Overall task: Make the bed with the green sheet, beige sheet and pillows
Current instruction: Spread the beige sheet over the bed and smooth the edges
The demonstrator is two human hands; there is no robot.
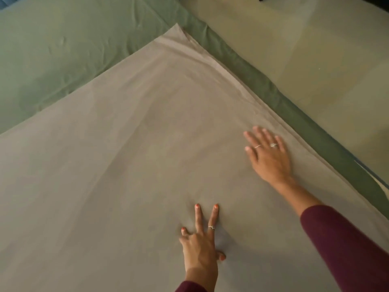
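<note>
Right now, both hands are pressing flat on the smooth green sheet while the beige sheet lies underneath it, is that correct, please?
Not quite: the head view shows the left hand and right hand flat on the smooth beige sheet, which lies over the green sheet.

**Matt cloth on the bed**

The beige sheet [130, 148] is matt woven cloth, mostly smooth, with fine creases along its far edge. Beyond that edge, the green sheet [63, 49] is matt cloth too, lightly wrinkled. The floor [315, 49] beside the green sheet looks smooth, faintly glossy.

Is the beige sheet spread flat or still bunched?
Spread flat: the beige sheet lies smooth over the green sheet, creased only near its far corner.
</note>
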